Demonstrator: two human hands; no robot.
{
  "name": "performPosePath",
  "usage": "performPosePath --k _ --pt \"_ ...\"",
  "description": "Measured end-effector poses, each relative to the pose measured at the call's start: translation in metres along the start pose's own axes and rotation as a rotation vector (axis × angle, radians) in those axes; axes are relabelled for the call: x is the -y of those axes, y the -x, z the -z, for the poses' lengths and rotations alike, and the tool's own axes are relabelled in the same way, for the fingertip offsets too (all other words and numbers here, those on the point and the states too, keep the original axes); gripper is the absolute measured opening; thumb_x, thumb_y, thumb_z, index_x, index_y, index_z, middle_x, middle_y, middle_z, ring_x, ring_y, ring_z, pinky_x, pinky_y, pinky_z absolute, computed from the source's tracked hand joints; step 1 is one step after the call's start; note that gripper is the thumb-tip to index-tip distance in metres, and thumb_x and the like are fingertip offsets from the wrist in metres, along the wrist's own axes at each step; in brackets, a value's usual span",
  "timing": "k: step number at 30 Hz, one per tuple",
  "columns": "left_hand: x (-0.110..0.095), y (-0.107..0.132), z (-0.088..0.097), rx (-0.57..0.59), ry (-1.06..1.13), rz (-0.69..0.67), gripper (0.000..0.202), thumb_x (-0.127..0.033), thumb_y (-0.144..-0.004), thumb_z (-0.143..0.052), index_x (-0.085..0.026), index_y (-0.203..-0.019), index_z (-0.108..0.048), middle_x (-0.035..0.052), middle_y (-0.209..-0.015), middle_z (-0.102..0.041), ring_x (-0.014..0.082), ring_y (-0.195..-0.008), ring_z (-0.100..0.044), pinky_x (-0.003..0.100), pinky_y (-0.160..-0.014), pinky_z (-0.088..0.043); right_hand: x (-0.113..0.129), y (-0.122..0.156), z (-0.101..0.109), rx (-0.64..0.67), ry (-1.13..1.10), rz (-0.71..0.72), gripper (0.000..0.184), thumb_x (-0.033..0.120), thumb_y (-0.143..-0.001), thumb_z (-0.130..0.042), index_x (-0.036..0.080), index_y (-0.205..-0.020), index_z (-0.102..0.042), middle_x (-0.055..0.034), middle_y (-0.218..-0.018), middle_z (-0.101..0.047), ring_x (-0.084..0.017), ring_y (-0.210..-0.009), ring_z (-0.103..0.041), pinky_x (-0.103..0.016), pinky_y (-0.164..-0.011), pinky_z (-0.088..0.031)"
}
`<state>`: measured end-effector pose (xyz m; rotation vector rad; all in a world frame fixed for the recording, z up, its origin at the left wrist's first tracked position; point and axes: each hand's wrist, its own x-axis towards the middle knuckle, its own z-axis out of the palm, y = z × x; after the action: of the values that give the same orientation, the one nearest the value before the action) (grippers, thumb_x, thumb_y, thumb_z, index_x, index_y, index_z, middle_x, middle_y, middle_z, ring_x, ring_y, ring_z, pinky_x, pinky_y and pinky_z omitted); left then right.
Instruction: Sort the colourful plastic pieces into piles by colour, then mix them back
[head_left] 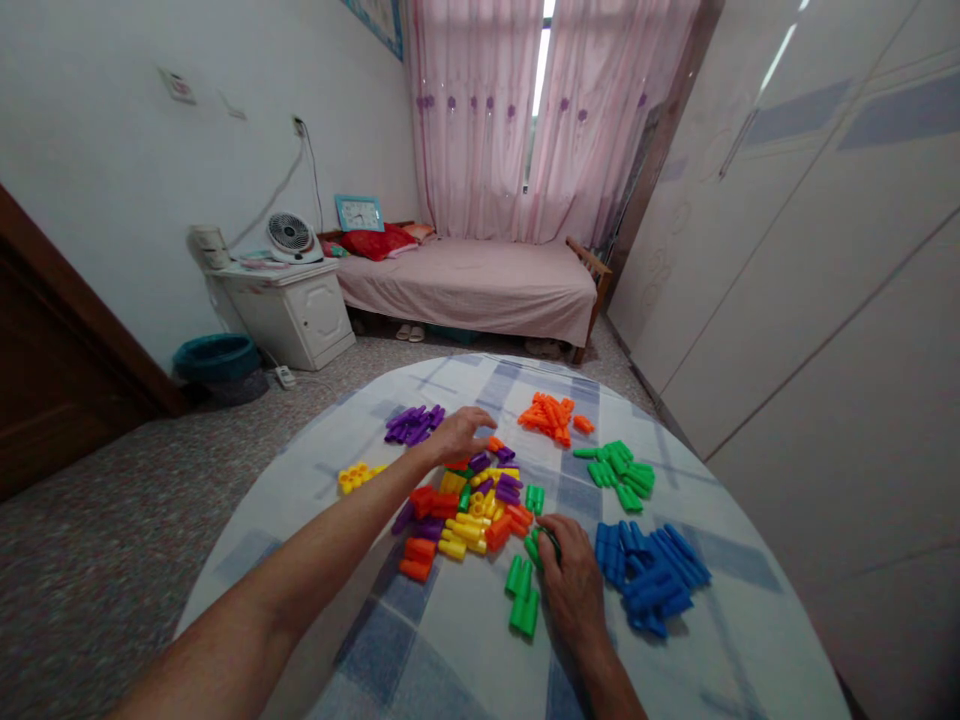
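My left hand (460, 437) is stretched over the back of a mixed heap of plastic tube-shaped building blocks (480, 505). Its fingers are apart with nothing visible in them, close to a small orange block (495, 443). On the heap's right side, my right hand (571, 570) has its fingers curled against a green block (532, 546), partly hidden by the fingers. Just in front lie more green blocks (523, 610), and another green pair (535, 499) rests behind that hand. Yellow, red-orange, purple and green blocks are jumbled together in the heap.
Sorted by colour around the heap are purple blocks (414, 425), yellow blocks (358, 476), orange blocks (550, 418), green blocks (621, 472) and blue blocks (652, 575). A checked cloth covers the round table (442, 660). Beyond stand a bed (487, 275) and white cabinet (300, 315).
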<state>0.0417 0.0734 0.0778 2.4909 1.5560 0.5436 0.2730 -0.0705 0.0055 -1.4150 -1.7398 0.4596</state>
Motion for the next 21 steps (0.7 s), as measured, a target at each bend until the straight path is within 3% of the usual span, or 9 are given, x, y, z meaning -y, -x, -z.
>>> performPosePath --k 4,9,13,17,21 --pt "-0.024 -0.015 -0.022 0.153 0.017 -0.175 0.037 -0.008 -0.063 -0.059 -0.025 -0.095 -0.068 0.0022 -0.108 -0.067 0.0179 -0.108 -0.056 0.027 -0.097 -0.039 -0.001 0.0 0.0 -0.013 0.011 0.016 0.026 0.032 -0.088 -0.041 0.02 -0.096 -0.062 -0.0076 -0.1 -0.063 -0.021 -0.096 -0.055 -0.036 -0.087 -0.043" --pt "-0.03 -0.024 -0.034 0.196 -0.005 -0.146 0.026 -0.006 -0.063 -0.057 -0.023 -0.079 -0.07 0.0063 -0.088 -0.071 0.022 -0.095 -0.062 0.032 -0.089 -0.043 -0.001 0.0 -0.001 -0.005 -0.005 0.01 0.024 0.03 -0.089 -0.041 0.02 -0.096 -0.062 -0.0069 -0.1 -0.062 -0.02 -0.097 -0.054 -0.036 -0.089 -0.042" --pt "-0.034 -0.026 -0.036 0.166 0.017 -0.097 0.023 -0.015 -0.066 -0.061 -0.022 -0.087 -0.07 0.0054 -0.089 -0.071 0.0218 -0.091 -0.063 0.029 -0.083 -0.045 -0.001 0.0 -0.001 0.004 -0.009 0.001 0.024 0.03 -0.089 -0.041 0.02 -0.097 -0.061 -0.0074 -0.101 -0.062 -0.021 -0.098 -0.054 -0.036 -0.089 -0.041" --pt "-0.035 -0.021 -0.028 0.079 0.077 -0.057 0.035 -0.025 -0.075 -0.059 -0.022 -0.109 -0.064 0.002 -0.104 -0.068 0.0172 -0.097 -0.06 0.025 -0.086 -0.044 -0.002 0.0 -0.002 0.008 -0.009 0.009 0.024 0.029 -0.089 -0.041 0.02 -0.097 -0.061 -0.0073 -0.102 -0.061 -0.021 -0.099 -0.053 -0.037 -0.09 -0.04" --pt "-0.016 -0.007 0.0 -0.046 0.088 0.012 0.037 -0.03 -0.08 -0.056 -0.02 -0.116 -0.06 0.004 -0.106 -0.065 0.0161 -0.099 -0.058 0.025 -0.09 -0.043 -0.001 0.0 -0.001 0.01 -0.006 -0.002 0.023 0.029 -0.089 -0.041 0.02 -0.097 -0.061 -0.0068 -0.102 -0.061 -0.02 -0.099 -0.053 -0.036 -0.091 -0.04"
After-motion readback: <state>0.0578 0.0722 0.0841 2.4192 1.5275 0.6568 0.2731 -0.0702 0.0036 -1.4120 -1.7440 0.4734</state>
